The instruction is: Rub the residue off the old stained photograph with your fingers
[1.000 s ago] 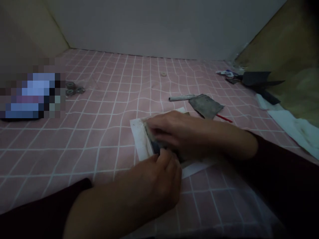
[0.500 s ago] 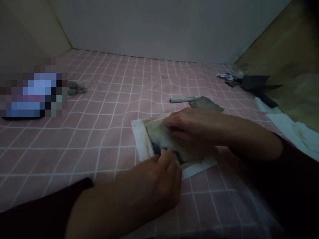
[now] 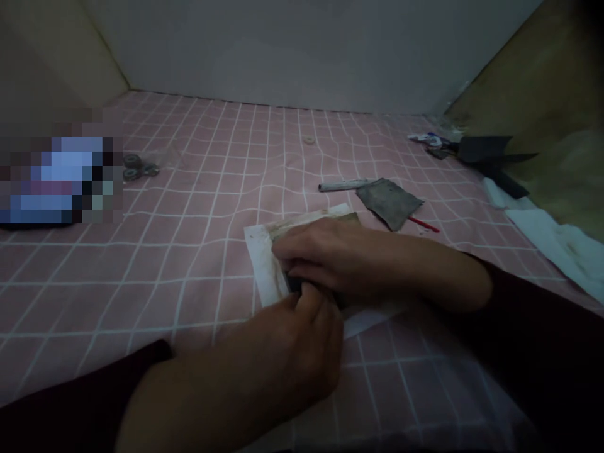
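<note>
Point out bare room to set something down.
Bare pink grid cloth stretches left of the white paper. Crowded: the paper under the left hand and right hand, and the grey scrap beside the metal tube.

pink grid sheet (image 3: pixel 141 283) | grey scrap (image 3: pixel 389 202) | metal tube (image 3: pixel 342 185) | red stick (image 3: pixel 425 224) | black sheets (image 3: pixel 486 151) | white cloth (image 3: pixel 552 242)

The right hand (image 3: pixel 349 261) lies across a stained, dark-edged flat piece (image 3: pixel 311 223) on a white paper sheet (image 3: pixel 260 258), while the left hand (image 3: pixel 302 346) has its fingertips at the near edge of that piece. Just beyond the sheet lie a grey scrap (image 3: pixel 389 202), a metal rod (image 3: pixel 342 185) and a red stick (image 3: pixel 425 224). Well beyond it, to the right, are a black object (image 3: pixel 491 157) and a white cloth (image 3: pixel 552 248). The sheet sits on a pink checked bedsheet (image 3: pixel 189 283).
</note>
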Tool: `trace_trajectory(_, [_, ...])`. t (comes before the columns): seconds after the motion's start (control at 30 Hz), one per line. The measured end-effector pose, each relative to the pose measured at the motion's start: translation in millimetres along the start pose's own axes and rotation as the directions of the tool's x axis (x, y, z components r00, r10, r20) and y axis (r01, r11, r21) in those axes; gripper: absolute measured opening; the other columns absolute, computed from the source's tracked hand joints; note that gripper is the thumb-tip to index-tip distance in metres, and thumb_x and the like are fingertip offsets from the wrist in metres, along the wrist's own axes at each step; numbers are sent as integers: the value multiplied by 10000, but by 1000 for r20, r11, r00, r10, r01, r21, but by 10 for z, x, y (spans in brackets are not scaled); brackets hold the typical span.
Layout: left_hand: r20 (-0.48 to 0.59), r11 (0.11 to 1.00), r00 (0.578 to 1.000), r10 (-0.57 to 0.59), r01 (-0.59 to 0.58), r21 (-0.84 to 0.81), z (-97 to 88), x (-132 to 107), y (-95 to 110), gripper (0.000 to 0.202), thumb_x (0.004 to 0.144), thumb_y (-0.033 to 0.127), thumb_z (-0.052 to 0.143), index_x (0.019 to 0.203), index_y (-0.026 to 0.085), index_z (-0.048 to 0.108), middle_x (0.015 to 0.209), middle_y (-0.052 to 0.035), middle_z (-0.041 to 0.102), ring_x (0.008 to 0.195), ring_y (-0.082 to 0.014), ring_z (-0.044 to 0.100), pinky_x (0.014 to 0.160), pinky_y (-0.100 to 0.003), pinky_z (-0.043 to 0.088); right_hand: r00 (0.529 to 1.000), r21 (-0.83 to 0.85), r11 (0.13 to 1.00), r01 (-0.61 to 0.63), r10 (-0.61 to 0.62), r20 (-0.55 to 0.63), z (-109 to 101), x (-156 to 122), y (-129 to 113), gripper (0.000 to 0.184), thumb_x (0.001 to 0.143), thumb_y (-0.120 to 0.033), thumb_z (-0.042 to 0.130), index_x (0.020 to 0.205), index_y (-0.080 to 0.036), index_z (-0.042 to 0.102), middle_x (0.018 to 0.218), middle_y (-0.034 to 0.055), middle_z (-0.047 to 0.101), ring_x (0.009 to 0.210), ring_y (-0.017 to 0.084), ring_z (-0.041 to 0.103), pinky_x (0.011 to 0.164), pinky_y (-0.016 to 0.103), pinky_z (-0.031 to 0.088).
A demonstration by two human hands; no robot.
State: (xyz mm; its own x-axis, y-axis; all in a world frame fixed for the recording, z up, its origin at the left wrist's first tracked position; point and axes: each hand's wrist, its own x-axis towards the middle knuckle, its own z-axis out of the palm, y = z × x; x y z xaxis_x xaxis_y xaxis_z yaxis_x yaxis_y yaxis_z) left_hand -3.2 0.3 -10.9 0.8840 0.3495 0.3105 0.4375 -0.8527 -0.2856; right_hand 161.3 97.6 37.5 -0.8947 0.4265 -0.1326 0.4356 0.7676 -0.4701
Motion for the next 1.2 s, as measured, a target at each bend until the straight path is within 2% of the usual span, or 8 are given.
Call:
trace_trajectory(0.17, [-45, 1000, 999, 15, -14, 9, 2, -7, -3, 272, 917, 80, 463, 1023, 49, 712, 1029, -163, 722, 956, -261, 677, 705, -327, 550, 976, -129, 970, -207, 213, 35, -39, -25, 19, 190, 832, -75, 518, 678, -183, 491, 687, -6, 557, 605, 113, 446, 587, 272, 298])
trace_trajectory(0.33, [-21, 1000, 1000, 4, -3, 22, -11, 8, -8, 267, 913, 88, 467, 1000, 63, 718, 915, -122, 728, 840, -240, 684, 684, -341, 555, 998, -8, 999, 47, -48, -30, 26, 35, -23, 176, 915, -82, 453, 774, -175, 501, 805, 13, 576, 703, 118, 478, 644, 260, 343])
trace_trajectory(0.53, [-59, 1000, 998, 12, -11, 14, -4, 3, -3, 295, 917, 70, 454, 1042, 41, 720, 1033, -162, 729, 947, -259, 690, 699, -324, 568, 988, -167, 974, -152, 144, -62, 18, -5, 67, 222, 845, -51, 497, 686, -196, 445, 703, 14, 540, 641, 136, 456, 610, 294, 310])
trace_trajectory(0.7, [-44, 1000, 999, -3, 3, 13, -9, 6, -8, 278, 912, 79, 471, 1023, 48, 723, 924, -131, 733, 845, -256, 698, 685, -349, 570, 995, -22, 996, 90, -91, -49, 69, 48, -3, 178, 938, -90, 437, 797, -187, 487, 835, 17, 574, 704, 119, 489, 649, 267, 352])
trace_trajectory(0.83, [-66, 1000, 998, 16, -17, -12, -13, -9, -11, 277, 914, 69, 471, 1048, 37, 710, 1040, -158, 726, 949, -255, 691, 726, -321, 563, 978, -124, 971, -207, 203, -41, -95, -37, 129, 201, 820, -56, 539, 672, -185, 496, 683, -11, 535, 615, 112, 448, 592, 278, 299])
trace_trajectory(0.93, [-62, 1000, 998, 11, -12, -18, 8, -31, 8, 243, 911, 82, 484, 1001, 41, 706, 1034, -163, 721, 965, -259, 682, 739, -328, 556, 962, 167, 953, -251, 265, -63, -197, -60, 218, 103, 820, -109, 595, 757, -187, 567, 708, -23, 564, 653, 117, 497, 590, 252, 341])
trace_trajectory(1.03, [-24, 1000, 1000, 10, -10, -19, 39, -52, 29, 191, 906, 114, 515, 978, 70, 686, 1076, -156, 704, 993, -243, 662, 798, -339, 551, 972, 621, 754, -216, 227, 62, -170, -36, 253, 33, 860, -185, 620, 860, -174, 589, 718, -34, 592, 654, 103, 552, 594, 224, 413])
trace_trajectory(1.2, [76, 999, 996, 45, -46, 9, -43, -54, -17, 172, 880, 146, 540, 983, 96, 667, 1112, -161, 678, 953, -225, 650, 815, -346, 548, 976, 908, 389, -155, 203, 80, -2, -18, 377, 152, 836, -240, 723, 879, -159, 602, 734, -37, 610, 602, 61, 572, 580, 182, 448])
